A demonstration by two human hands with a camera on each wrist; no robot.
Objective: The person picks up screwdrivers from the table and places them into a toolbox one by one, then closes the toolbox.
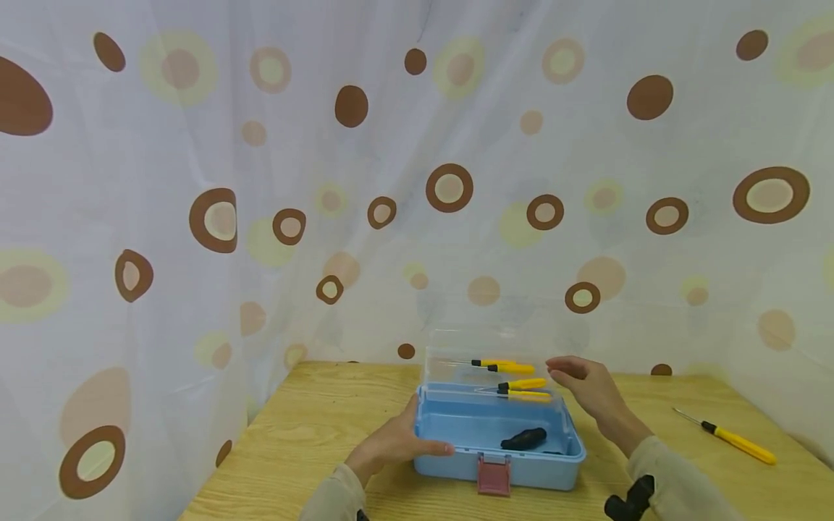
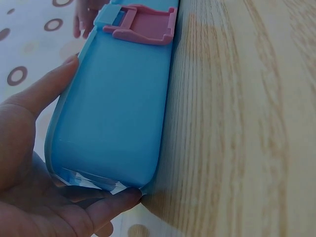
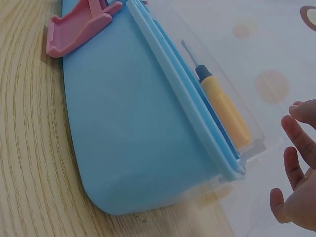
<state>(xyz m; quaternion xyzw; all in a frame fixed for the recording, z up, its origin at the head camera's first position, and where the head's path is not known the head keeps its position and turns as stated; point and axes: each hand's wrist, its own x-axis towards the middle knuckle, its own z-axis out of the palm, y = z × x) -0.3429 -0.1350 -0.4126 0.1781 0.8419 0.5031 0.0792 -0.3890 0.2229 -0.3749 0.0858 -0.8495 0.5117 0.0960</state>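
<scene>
A light blue toolbox (image 1: 469, 463) with a pink latch (image 1: 494, 475) stands on the table, its clear lid (image 1: 456, 347) raised at the back. My left hand (image 1: 407, 438) grips its left end, thumb along the front rim and fingers round the side. Several yellow-handled screwdrivers (image 1: 511, 369) lie at the clear lid and upper part; one screwdriver (image 3: 224, 108) shows close up in the right wrist view. Inside the blue bottom lies a black, lumpy object (image 1: 524, 439). By the lid's right edge, my right hand (image 1: 589, 387) is raised with bent, spread fingers and nothing in them.
Another yellow-handled screwdriver (image 1: 739, 443) lies on the wooden table (image 1: 326, 420) to the right, shaft pointing back left. A white curtain (image 1: 456, 253) with brown circles hangs behind the table and along its sides.
</scene>
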